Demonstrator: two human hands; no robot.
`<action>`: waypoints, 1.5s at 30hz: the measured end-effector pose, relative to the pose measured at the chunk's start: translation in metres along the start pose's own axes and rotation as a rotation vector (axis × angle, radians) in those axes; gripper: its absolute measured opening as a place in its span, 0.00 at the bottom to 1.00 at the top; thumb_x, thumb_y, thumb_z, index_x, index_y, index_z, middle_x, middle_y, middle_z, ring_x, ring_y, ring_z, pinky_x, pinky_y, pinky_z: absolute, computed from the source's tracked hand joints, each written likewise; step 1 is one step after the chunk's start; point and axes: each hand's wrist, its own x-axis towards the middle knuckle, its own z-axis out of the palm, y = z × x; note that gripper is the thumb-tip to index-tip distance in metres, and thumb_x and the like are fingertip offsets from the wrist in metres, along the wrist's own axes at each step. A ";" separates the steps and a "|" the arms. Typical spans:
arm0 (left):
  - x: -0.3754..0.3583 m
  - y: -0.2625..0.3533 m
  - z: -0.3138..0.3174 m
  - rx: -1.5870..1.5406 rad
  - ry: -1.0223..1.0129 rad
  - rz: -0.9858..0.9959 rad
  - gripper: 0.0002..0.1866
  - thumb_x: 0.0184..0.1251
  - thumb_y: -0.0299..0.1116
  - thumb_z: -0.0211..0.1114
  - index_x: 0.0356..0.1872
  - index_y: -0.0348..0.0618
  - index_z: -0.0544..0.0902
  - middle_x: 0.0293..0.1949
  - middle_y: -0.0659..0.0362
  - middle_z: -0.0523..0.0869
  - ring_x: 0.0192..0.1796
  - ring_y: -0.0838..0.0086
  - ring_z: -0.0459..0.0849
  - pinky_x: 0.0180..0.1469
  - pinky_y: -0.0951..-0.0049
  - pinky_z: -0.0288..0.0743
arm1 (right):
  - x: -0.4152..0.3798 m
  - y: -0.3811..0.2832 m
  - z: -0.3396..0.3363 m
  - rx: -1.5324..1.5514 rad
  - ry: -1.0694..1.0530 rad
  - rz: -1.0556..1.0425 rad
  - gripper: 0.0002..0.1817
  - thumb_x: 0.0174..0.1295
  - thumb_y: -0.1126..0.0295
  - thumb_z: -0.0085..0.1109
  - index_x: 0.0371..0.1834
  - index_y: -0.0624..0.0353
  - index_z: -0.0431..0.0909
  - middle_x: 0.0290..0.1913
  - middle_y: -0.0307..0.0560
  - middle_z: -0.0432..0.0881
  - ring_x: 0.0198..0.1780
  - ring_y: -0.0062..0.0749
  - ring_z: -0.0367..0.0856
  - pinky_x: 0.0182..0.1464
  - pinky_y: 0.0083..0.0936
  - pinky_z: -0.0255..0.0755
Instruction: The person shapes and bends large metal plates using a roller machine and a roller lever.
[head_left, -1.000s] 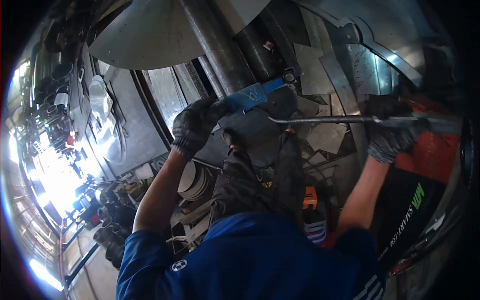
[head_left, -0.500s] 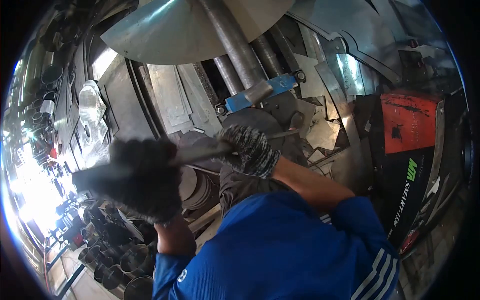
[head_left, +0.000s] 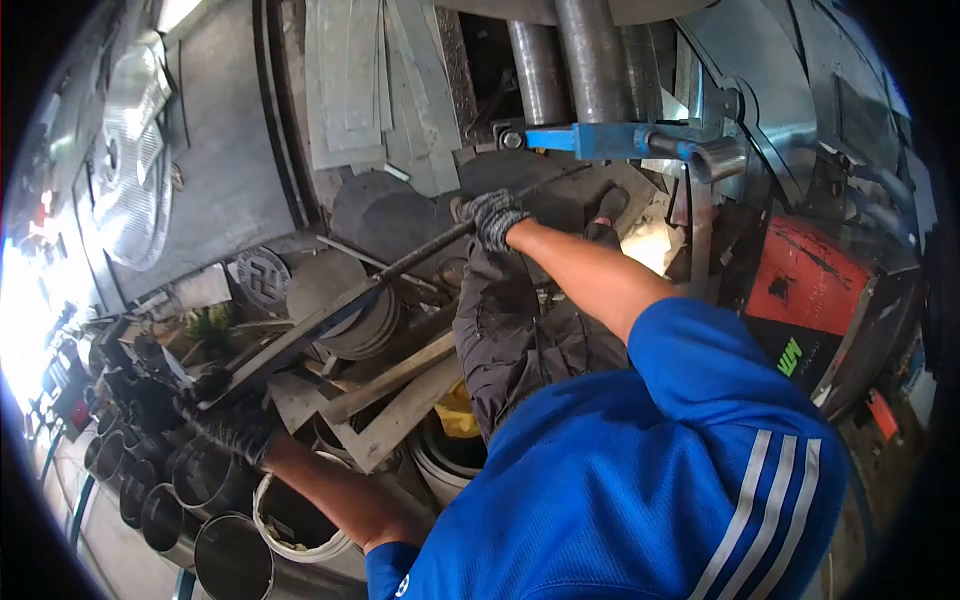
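Note:
A long metal bar (head_left: 335, 313) runs diagonally across the front of my legs, wide and flat toward the lower left and thinner toward the upper right. My right hand (head_left: 494, 220), in a grey-and-black knit glove, is closed around its thinner part. At the wide end is my left hand (head_left: 232, 425), in a dark glove, with its fingers wrapped on the bar and partly hidden. Beneath the bar lie round metal discs (head_left: 365, 325). Beyond my right hand stands a machine with steel rollers (head_left: 592, 70) and a blue bracket (head_left: 600, 140).
Metal sheets (head_left: 375, 80) lie ahead. Cut pipe sections (head_left: 232, 560) and a white-rimmed bucket (head_left: 290, 548) stand at the lower left. Wooden planks (head_left: 400, 375) lie beside my legs. A red and black machine box (head_left: 808, 275) is at the right.
My left hand has moved down and left with the bar's wide end. The view has shifted, the rollers now sit higher and farther right, and the blue bracket looks swung outward.

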 end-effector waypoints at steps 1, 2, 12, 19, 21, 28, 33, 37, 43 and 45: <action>0.034 -0.026 -0.036 0.037 -0.175 -0.034 0.15 0.74 0.45 0.53 0.29 0.49 0.76 0.26 0.63 0.80 0.31 0.73 0.78 0.43 0.68 0.75 | 0.003 0.001 -0.006 -0.011 -0.018 0.011 0.14 0.66 0.55 0.54 0.41 0.49 0.85 0.43 0.54 0.86 0.47 0.52 0.85 0.48 0.47 0.78; 0.073 -0.059 -0.072 0.064 -0.346 -0.063 0.15 0.77 0.41 0.48 0.30 0.48 0.75 0.29 0.60 0.82 0.35 0.71 0.80 0.49 0.64 0.76 | 0.011 0.003 -0.015 -0.027 -0.032 0.015 0.15 0.64 0.53 0.58 0.42 0.49 0.86 0.43 0.53 0.87 0.48 0.52 0.85 0.48 0.47 0.78; 0.184 -0.269 -0.079 -0.200 -0.075 -0.427 0.17 0.70 0.44 0.55 0.20 0.55 0.70 0.18 0.66 0.70 0.22 0.73 0.71 0.31 0.69 0.71 | 0.078 0.041 0.040 -0.105 -0.085 0.184 0.14 0.58 0.55 0.61 0.40 0.50 0.84 0.43 0.53 0.86 0.49 0.52 0.84 0.49 0.46 0.78; 0.223 -0.354 -0.048 -0.016 0.140 -0.605 0.30 0.76 0.60 0.45 0.27 0.43 0.77 0.24 0.58 0.80 0.32 0.60 0.79 0.47 0.57 0.79 | 0.120 0.050 0.060 -0.159 -0.160 0.301 0.17 0.59 0.53 0.61 0.45 0.49 0.84 0.45 0.52 0.86 0.50 0.51 0.84 0.50 0.46 0.78; 0.266 -0.414 -0.088 -0.151 -0.058 -0.712 0.28 0.76 0.60 0.43 0.38 0.42 0.75 0.34 0.54 0.82 0.39 0.56 0.82 0.55 0.48 0.77 | 0.128 0.053 0.066 -0.197 -0.105 0.362 0.19 0.59 0.52 0.61 0.48 0.50 0.84 0.49 0.52 0.85 0.52 0.50 0.84 0.53 0.45 0.77; 0.243 -0.491 -0.051 -0.178 0.037 -0.744 0.17 0.71 0.47 0.53 0.28 0.46 0.76 0.30 0.57 0.82 0.40 0.59 0.81 0.55 0.48 0.75 | 0.123 0.105 0.063 -0.266 -0.267 0.423 0.24 0.63 0.45 0.58 0.50 0.51 0.85 0.51 0.52 0.86 0.54 0.48 0.84 0.56 0.43 0.77; 0.187 -0.436 -0.085 -0.512 -0.077 -0.687 0.17 0.65 0.47 0.60 0.19 0.54 0.71 0.18 0.64 0.71 0.24 0.69 0.71 0.42 0.64 0.73 | 0.087 0.097 0.044 -0.263 -0.272 0.366 0.28 0.63 0.43 0.56 0.52 0.56 0.83 0.53 0.54 0.84 0.55 0.49 0.82 0.59 0.41 0.75; 0.153 -0.344 -0.023 -0.436 0.021 -0.652 0.19 0.70 0.46 0.58 0.18 0.54 0.70 0.15 0.66 0.69 0.20 0.71 0.69 0.39 0.62 0.72 | 0.072 0.090 0.021 -0.237 -0.220 0.326 0.32 0.63 0.42 0.55 0.58 0.57 0.79 0.59 0.56 0.81 0.61 0.49 0.78 0.66 0.40 0.69; 0.133 -0.264 0.037 -0.204 0.076 -0.511 0.14 0.69 0.43 0.59 0.26 0.50 0.77 0.17 0.66 0.73 0.25 0.69 0.75 0.43 0.65 0.74 | -0.034 0.045 -0.013 -0.038 0.018 0.253 0.39 0.69 0.38 0.44 0.74 0.55 0.63 0.74 0.55 0.66 0.75 0.48 0.62 0.76 0.40 0.55; 0.119 -0.238 0.039 -0.158 -0.092 -0.432 0.14 0.70 0.43 0.59 0.23 0.53 0.75 0.17 0.68 0.72 0.24 0.73 0.73 0.41 0.69 0.73 | -0.117 -0.010 -0.112 0.259 0.152 0.128 0.31 0.69 0.45 0.51 0.65 0.58 0.72 0.66 0.54 0.74 0.70 0.48 0.69 0.71 0.39 0.63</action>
